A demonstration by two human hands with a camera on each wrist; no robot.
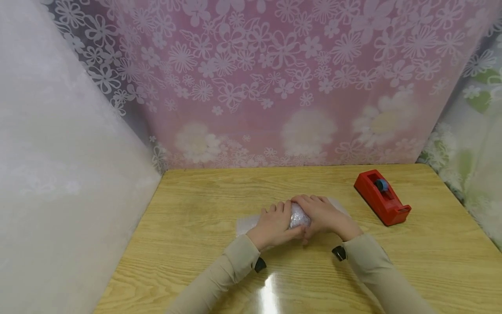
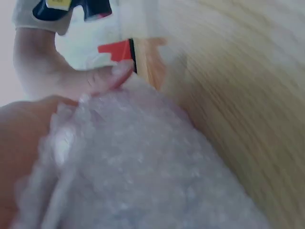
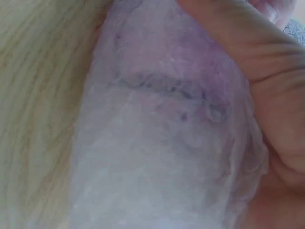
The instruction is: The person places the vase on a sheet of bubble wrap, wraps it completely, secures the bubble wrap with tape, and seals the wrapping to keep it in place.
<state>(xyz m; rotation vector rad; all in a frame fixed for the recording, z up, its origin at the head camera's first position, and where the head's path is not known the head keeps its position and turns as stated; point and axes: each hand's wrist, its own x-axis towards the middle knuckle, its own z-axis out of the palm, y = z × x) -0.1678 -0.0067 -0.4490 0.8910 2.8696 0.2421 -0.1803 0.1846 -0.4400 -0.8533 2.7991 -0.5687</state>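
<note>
A bundle of clear bubble wrap is held just above or on the wooden table, between both hands. My left hand grips its left side, fingers bent over the top and thumb along the near side. Around the right side curls my right hand. Loose flat ends of the wrap stick out past each hand. In the right wrist view, a purplish thing with a dark line shows faintly through the wrap; its kind cannot be made out. The left wrist view shows the wrap close up, blurred.
A red tape dispenser with a blue-cored roll stands on the wooden table at the right. A pink floral curtain hangs behind the table's back edge, with pale sheets at the left and right.
</note>
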